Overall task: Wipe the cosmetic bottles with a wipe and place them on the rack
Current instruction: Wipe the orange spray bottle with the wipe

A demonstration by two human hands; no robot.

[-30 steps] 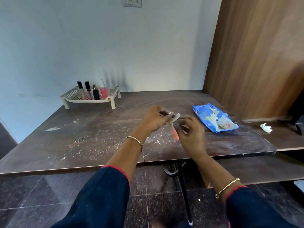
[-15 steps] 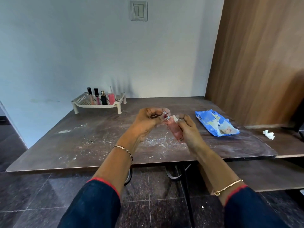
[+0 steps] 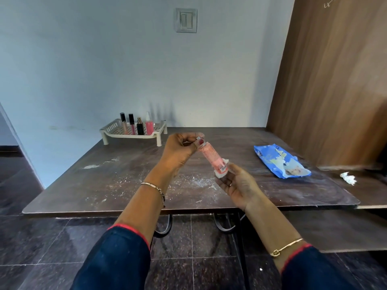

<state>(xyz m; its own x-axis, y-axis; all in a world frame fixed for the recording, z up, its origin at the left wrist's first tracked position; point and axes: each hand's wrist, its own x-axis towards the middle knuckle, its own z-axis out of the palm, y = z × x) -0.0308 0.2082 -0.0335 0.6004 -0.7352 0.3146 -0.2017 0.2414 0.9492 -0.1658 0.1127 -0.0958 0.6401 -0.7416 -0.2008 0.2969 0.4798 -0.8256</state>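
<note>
A pink cosmetic bottle [image 3: 212, 157] is held tilted in the air above the dark table [image 3: 125, 185]. My left hand [image 3: 180, 151] pinches its top end. My right hand [image 3: 238, 185] holds a small white wipe [image 3: 220, 174] against the bottle's lower end, fingers curled around it. At the back left of the table stands a white rack [image 3: 134, 133] with several cosmetic bottles [image 3: 140, 126] upright on it.
A blue wipes packet [image 3: 280, 161] lies on the table's right side. A crumpled used wipe [image 3: 348, 177] sits on the lower wooden ledge at far right. A wooden panel [image 3: 335, 80] rises on the right. White dust marks the table top.
The bottle has tilted up so more of its length shows. My right hand has slid down with the wipe to the bottle's lower end. The camera view has lifted.
</note>
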